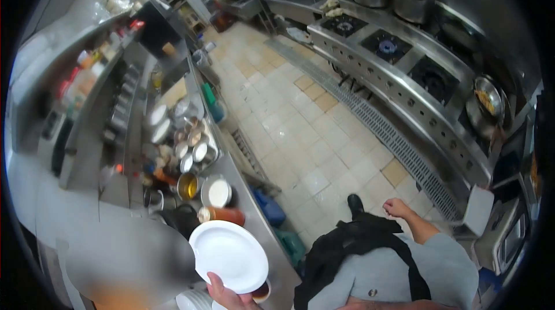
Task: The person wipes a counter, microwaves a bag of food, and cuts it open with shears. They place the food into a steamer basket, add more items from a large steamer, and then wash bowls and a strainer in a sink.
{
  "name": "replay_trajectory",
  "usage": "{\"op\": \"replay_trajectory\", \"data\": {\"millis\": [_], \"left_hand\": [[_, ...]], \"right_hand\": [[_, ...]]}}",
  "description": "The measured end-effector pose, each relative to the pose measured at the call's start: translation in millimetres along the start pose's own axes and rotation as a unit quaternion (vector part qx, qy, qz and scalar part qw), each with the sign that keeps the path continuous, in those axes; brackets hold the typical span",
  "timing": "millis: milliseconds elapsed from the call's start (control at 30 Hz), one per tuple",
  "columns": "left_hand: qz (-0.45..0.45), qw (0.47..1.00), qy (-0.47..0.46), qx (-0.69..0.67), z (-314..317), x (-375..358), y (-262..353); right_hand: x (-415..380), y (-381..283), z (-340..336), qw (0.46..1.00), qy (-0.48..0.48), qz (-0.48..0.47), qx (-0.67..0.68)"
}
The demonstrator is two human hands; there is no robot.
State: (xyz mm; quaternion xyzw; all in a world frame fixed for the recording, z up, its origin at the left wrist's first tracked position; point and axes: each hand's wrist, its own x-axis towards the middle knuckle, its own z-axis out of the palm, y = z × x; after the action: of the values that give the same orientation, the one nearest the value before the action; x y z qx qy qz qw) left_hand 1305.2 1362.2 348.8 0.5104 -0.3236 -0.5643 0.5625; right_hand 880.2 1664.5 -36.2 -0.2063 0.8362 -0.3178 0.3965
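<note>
My left hand [226,297] grips a white plate [231,255] by its near rim, thumb on the upper face; the plate is tilted and bare. Under it, partly hidden, are a stack of white plates [193,301] and a small bowl of dark liquid [263,291]. Just past the plate lies a bottle of orange-red sauce [222,216]. My right hand [396,207] hangs over the floor beside my black apron, its fingers curled, with nothing visible in them.
Along the left counter stand a pot of white liquid [219,193], a pot of yellow liquid [188,185] and several metal containers. At right, a gas range [399,73] has a lit burner [387,47] and a pan of food [485,99]. A floor drain grate [370,116] runs alongside.
</note>
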Motion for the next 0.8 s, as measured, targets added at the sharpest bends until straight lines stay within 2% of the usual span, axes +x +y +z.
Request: {"op": "replay_trajectory", "data": {"millis": [67, 100, 133, 200, 233, 267, 333, 367, 467, 500, 533, 567, 600, 633, 667, 733, 767, 800], "left_hand": [[0.001, 0.999, 0.011, 0.04, 51.4, 5.4, -16.4], [-0.015, 0.998, 0.057, 0.032, 94.9, -3.7, -13.9], [-0.012, 0.998, 0.058, 0.024, 116.7, 6.0, -20.8], [-0.091, 0.995, 0.028, -0.001, 127.2, 27.3, -40.4], [0.24, 0.91, -0.139, 0.308, 90.5, 50.8, -79.7], [0.236, 0.912, -0.132, 0.309, 109.6, 53.5, -78.0], [0.329, 0.864, -0.172, 0.339, 159.9, 62.3, -75.7], [0.331, 0.868, -0.167, 0.33, 176.8, 75.7, -82.1], [0.301, 0.892, -0.163, 0.297, 215.1, 127.5, -111.2], [0.221, 0.949, -0.141, 0.176, 226.2, 150.8, -135.8], [0.138, 0.982, -0.117, 0.056, 231.2, 176.2, -152.9], [0.129, 0.953, -0.115, 0.249, 240.4, 199.7, -148.9], [-0.076, 0.994, -0.041, 0.069, 268.8, 237.3, -153.7], [-0.142, 0.985, 0.005, -0.102, 330.2, 256.5, -119.8], [-0.143, 0.984, -0.005, -0.105, 346.3, 290.3, -128.4], [-0.166, 0.982, -0.001, -0.093, 384.4, 340.3, -133.3], [-0.169, 0.978, -0.017, -0.121, 403.7, 364.0, -137.3], [-0.167, 0.981, -0.012, -0.1, 427.1, 383.4, -133.2]], "right_hand": [[40.2, -24.2, -33.4, 0.999, -0.016, 0.017, -0.027], [71.3, -29.0, -47.4, 1.0, -0.007, 0.004, -0.002], [105.2, -37.5, -63.5, 1.0, 0.002, -0.013, 0.022], [166.5, -76.0, -97.0, 0.999, 0.006, -0.007, 0.034], [189.2, -94.2, -109.0, 0.999, 0.007, 0.009, 0.046], [210.9, -111.4, -117.7, 0.999, 0.002, 0.009, 0.04], [265.2, -157.4, -136.0, 0.996, 0.026, -0.084, -0.019], [285.1, -187.3, -142.3, 0.995, 0.031, -0.092, -0.026], [340.3, -256.5, -149.4, 0.992, 0.019, -0.125, -0.021], [361.3, -269.2, -149.8, 0.99, 0.01, -0.13, -0.052], [380.8, -280.1, -141.1, 0.988, -0.002, -0.133, -0.078], [404.6, -276.4, -135.2, 0.973, 0.001, -0.175, -0.153], [430.6, -278.6, -134.6, 0.949, 0.009, -0.219, -0.228], [447.0, -293.0, -140.2, 0.956, -0.015, -0.178, -0.231], [444.8, -310.6, -147.3, 0.96, -0.048, -0.134, -0.241], [451.0, -338.7, -161.7, 0.973, -0.056, -0.066, -0.214], [459.4, -348.8, -173.2, 0.969, -0.071, -0.069, -0.226], [470.5, -357.4, -184.4, 0.96, -0.044, -0.103, -0.257]]}}
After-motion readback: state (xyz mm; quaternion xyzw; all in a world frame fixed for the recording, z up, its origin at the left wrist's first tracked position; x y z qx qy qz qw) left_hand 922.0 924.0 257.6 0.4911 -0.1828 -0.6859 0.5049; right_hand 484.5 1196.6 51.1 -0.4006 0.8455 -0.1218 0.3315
